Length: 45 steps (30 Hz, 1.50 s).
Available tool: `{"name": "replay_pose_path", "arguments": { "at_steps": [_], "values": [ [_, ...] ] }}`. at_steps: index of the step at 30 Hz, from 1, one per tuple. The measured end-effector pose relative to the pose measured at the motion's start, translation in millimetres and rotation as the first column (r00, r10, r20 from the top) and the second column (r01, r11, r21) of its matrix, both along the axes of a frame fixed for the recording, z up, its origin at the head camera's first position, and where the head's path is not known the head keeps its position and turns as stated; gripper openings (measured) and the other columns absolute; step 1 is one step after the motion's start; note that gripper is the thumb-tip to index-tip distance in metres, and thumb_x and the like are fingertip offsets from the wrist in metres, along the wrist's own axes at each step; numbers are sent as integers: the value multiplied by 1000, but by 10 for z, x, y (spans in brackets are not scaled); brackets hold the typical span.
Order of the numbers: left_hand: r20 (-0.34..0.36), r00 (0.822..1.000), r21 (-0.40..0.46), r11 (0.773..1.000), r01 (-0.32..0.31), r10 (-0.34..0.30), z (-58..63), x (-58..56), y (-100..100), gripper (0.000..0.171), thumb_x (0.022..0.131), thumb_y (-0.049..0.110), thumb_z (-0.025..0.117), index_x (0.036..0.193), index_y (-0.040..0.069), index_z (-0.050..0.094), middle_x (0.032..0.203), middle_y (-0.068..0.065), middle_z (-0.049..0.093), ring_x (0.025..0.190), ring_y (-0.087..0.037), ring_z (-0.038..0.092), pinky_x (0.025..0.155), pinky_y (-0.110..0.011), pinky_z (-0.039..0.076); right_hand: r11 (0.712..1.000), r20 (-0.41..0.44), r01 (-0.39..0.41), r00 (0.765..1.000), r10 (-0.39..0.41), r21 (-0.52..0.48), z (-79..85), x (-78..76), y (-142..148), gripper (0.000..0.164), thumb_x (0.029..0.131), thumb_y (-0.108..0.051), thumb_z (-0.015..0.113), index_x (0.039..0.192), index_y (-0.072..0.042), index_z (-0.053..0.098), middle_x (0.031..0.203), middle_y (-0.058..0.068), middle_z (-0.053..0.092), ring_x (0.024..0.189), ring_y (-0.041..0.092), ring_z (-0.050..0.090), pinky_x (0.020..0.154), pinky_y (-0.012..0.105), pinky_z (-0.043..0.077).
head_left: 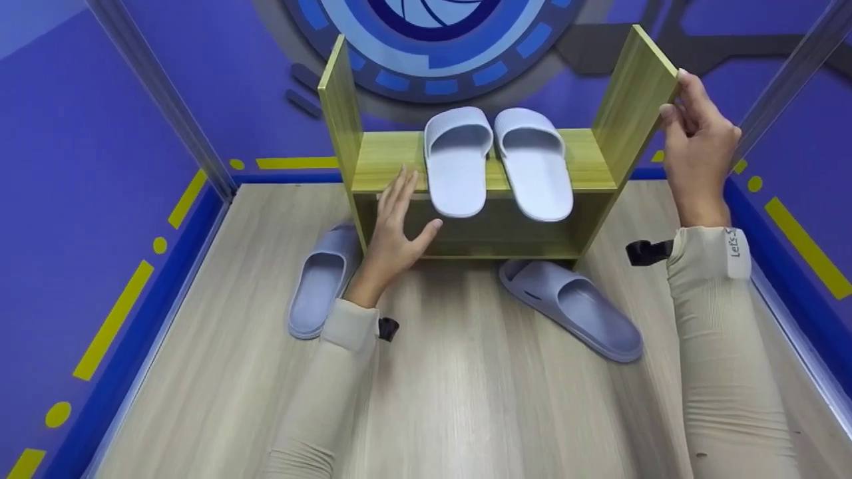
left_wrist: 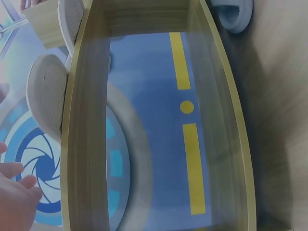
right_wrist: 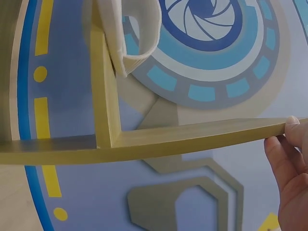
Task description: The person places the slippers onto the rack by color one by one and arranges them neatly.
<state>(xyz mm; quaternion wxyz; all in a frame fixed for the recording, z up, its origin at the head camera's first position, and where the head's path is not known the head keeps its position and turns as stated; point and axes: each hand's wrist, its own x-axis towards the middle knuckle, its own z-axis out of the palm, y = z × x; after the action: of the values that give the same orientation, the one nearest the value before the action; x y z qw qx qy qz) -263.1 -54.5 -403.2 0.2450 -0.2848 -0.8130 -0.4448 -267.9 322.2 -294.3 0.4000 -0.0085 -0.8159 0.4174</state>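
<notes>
A small wooden shoe rack (head_left: 606,150) with raised side panels stands against the back wall. Two white slippers, the left one (head_left: 458,183) and the right one (head_left: 542,183), sit side by side on its upper board, toe ends overhanging the front edge. My right hand (head_left: 702,143) pinches the top front corner of the right side panel (right_wrist: 207,139) between thumb and fingers. My left hand (head_left: 393,249), fingers extended and thumb spread, is at the board's front edge just left of the left white slipper. In the left wrist view, the rack's lower compartment is bare inside.
One grey slipper (head_left: 318,293) lies on the wood-look floor (head_left: 452,399) left of the rack, partly behind my left forearm. Another grey slipper (head_left: 586,313) lies angled at the rack's front right. Blue-purple walls (head_left: 86,166) enclose the left, back and right.
</notes>
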Motion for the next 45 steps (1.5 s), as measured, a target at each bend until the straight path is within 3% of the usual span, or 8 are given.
{"name": "replay_pose_path", "arguments": {
  "at_steps": [8, 14, 20, 27, 32, 35, 41, 45],
  "values": [
    [-161, 986, 54, 998, -25, 34, 109, -61, -180, 60, 89, 15, 67, 141, -4, 43, 150, -23, 37, 141, -38, 30, 117, -45, 24, 994, 81, -20, 997, 12, 104, -48, 87, 105, 50, 96, -25, 57, 142, -38, 43, 134, 1, 59, 111, 6, 64, 91, 18, 50],
    [-282, 953, 131, 989, -73, 108, 288, -149, -333, 51, 86, 8, 68, 134, -3, 52, 146, -25, 41, 139, -39, 31, 117, -45, 25, 999, 66, -31, 997, 28, 38, -234, 237, 139, 60, 95, -28, 59, 149, -30, 33, 140, 0, 54, 117, 9, 61, 98, 23, 48],
    [-224, 957, 197, 970, -143, 187, 544, -253, -495, 55, 91, 12, 64, 141, -1, 45, 154, -20, 33, 145, -27, 25, 120, -34, 19, 997, 101, -66, 993, 62, 35, -546, 453, 125, 67, 94, -33, 61, 152, -29, 26, 154, -5, 36, 135, 16, 46, 112, 27, 34],
    [-89, 977, 229, 959, -167, 192, 869, -377, -649, 60, 97, 20, 56, 149, 4, 33, 159, -10, 26, 146, -11, 23, 118, -23, 19, 990, 197, -138, 971, 135, 3, -957, 663, 99, 84, 90, -30, 67, 154, -27, 13, 161, -5, 19, 145, 20, 29, 120, 35, 19],
    [29, 983, 200, 962, -184, 182, 1034, -435, -711, 59, 100, 25, 49, 152, 12, 26, 160, 0, 23, 146, -4, 20, 117, -17, 16, 979, 346, -203, 919, 190, 1, -1247, 773, 94, 98, 87, -33, 71, 154, -35, 0, 162, -6, 7, 149, 23, 14, 119, 51, 11],
    [83, 981, 174, 967, -186, 174, 1091, -457, -732, 57, 101, 27, 46, 153, 17, 25, 160, 5, 22, 145, 0, 20, 116, -15, 16, 968, 435, -250, 872, 224, 4, -1439, 833, 91, 103, 85, -37, 72, 153, -35, -6, 162, -2, -1, 149, 28, 5, 117, 58, 7],
    [106, 982, 166, 971, -171, 155, 1154, -495, -756, 52, 102, 27, 45, 151, 18, 30, 158, 4, 28, 143, -2, 26, 115, -16, 20, 948, 586, -318, 765, 266, -15, -1812, 932, 100, 110, 83, -43, 72, 153, -26, -11, 162, 5, -11, 148, 37, -6, 115, 63, 3],
    [108, 984, 210, 964, -162, 142, 1186, -526, -768, 46, 103, 25, 44, 148, 16, 38, 154, 2, 37, 139, -5, 36, 112, -19, 31, 939, 642, -340, 709, 293, -53, -2017, 990, 117, 114, 82, -42, 74, 154, -19, -11, 161, 11, -13, 147, 40, -7, 114, 65, 4]
  ]
}}
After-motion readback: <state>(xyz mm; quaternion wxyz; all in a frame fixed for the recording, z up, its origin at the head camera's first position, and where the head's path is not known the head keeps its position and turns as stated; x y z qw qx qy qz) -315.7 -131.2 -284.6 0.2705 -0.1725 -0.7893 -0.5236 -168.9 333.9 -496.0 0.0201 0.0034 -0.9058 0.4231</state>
